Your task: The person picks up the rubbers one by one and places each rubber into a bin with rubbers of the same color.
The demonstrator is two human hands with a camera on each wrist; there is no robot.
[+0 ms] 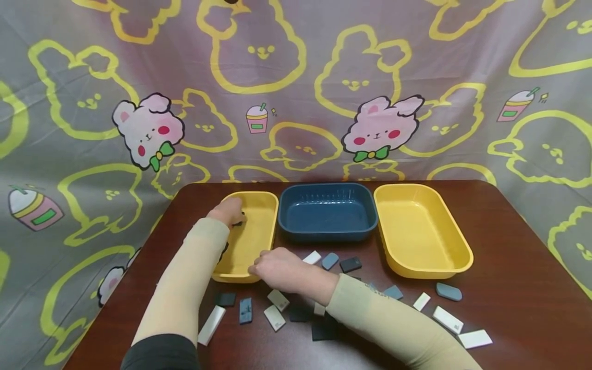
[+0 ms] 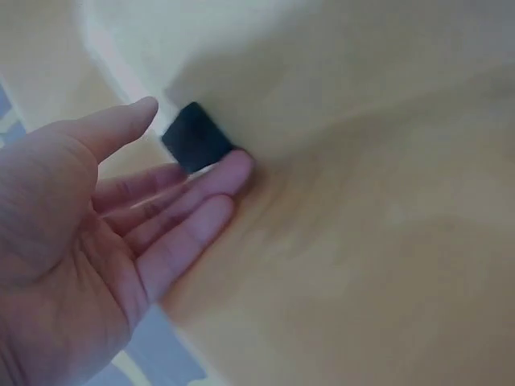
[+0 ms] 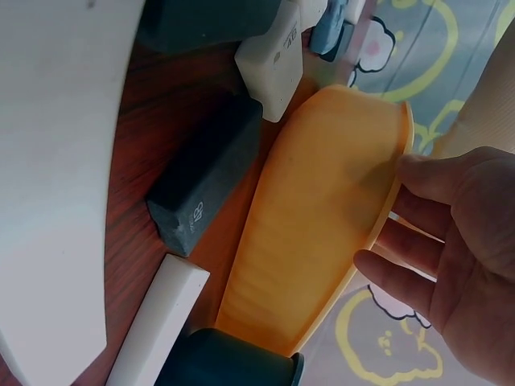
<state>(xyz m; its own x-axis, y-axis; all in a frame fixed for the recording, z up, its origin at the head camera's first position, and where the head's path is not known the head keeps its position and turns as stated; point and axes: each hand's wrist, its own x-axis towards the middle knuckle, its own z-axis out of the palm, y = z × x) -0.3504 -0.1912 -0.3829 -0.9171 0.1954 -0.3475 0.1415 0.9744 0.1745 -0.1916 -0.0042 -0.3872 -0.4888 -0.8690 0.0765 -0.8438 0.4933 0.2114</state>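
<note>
My left hand (image 1: 228, 210) is inside the left yellow bin (image 1: 247, 194), its fingers extended and its thumb apart from them. Against the fingertips lies a black eraser-like block (image 2: 197, 138), which the thumb does not touch. A second dark block (image 1: 224, 252) shows in the same bin, partly covered by the left sleeve. At the bin's near right corner, my right hand (image 1: 279, 268) holds the rim. The right wrist view shows that thumb on the outer wall (image 3: 314, 201) of the bin, with some fingers passing behind the rim.
A dark blue bin (image 1: 328, 236) stands in the middle and another yellow bin (image 1: 423, 270) at the right. Several white, black and blue-grey blocks, including a long white one (image 1: 211, 325) and a blue one (image 1: 448, 291), lie scattered on the brown table (image 1: 509, 257). A patterned cloth (image 1: 305, 92) hangs behind.
</note>
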